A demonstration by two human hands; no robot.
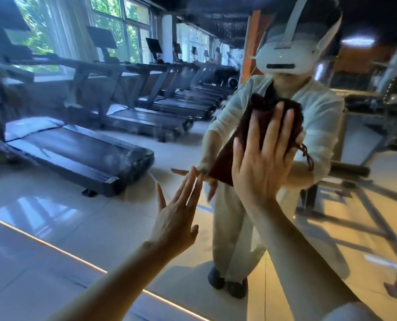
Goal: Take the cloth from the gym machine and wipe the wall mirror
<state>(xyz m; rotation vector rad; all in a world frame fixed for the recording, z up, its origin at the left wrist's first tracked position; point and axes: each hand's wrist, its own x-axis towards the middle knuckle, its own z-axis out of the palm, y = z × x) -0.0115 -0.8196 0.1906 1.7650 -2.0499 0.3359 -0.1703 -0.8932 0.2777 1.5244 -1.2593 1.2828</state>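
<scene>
Both our arms reach up to the wall mirror (100,181). Our right hand (262,163) presses the dark cloth (262,121) flat against the glass, fingers straight; our left hand (176,216), fingers spread, seemingly just touches the mirror lower down.

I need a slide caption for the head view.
Right hand presses dark cloth on wall mirror; left hand open.

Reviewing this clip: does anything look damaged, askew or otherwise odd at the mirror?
Nothing damaged. The right hand presses the dark cloth flat on the mirror, a corded corner dangling loose. The left hand is open at the glass. Hazy smears show over the reflected treadmills.
</scene>
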